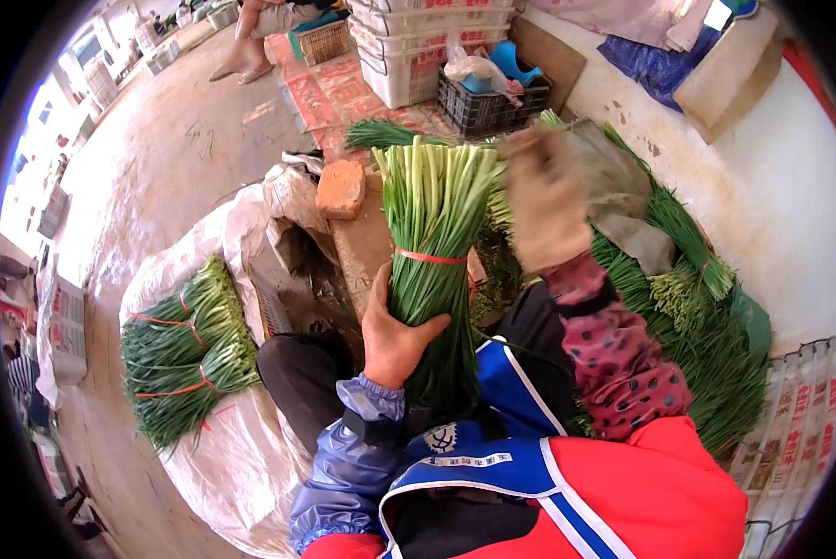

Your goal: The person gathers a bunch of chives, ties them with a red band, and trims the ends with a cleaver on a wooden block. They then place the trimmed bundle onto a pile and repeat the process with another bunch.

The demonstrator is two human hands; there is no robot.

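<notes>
My left hand point(397, 328) is wrapped round an upright bunch of chives point(432, 289), its thumb across the front. The pale cut ends of the bunch point up and the green leaves hang down into my lap. A red band point(431, 256) circles it just above my hand. My right hand point(546, 200), in a brown work glove, is raised just right of the bunch's top and smeared by motion; its fingers cannot be made out. Between my knees is a board point(355, 244), with an orange brick point(341, 189) at its far left.
Banded chive bunches point(190, 349) lie on a white sack point(236, 456) to my left. Loose chives point(693, 373) are heaped at right, partly under a grey cloth point(609, 172). Ahead stand stacked white crates point(399, 70) and a black crate point(493, 107). Another person's legs point(247, 42) show far off.
</notes>
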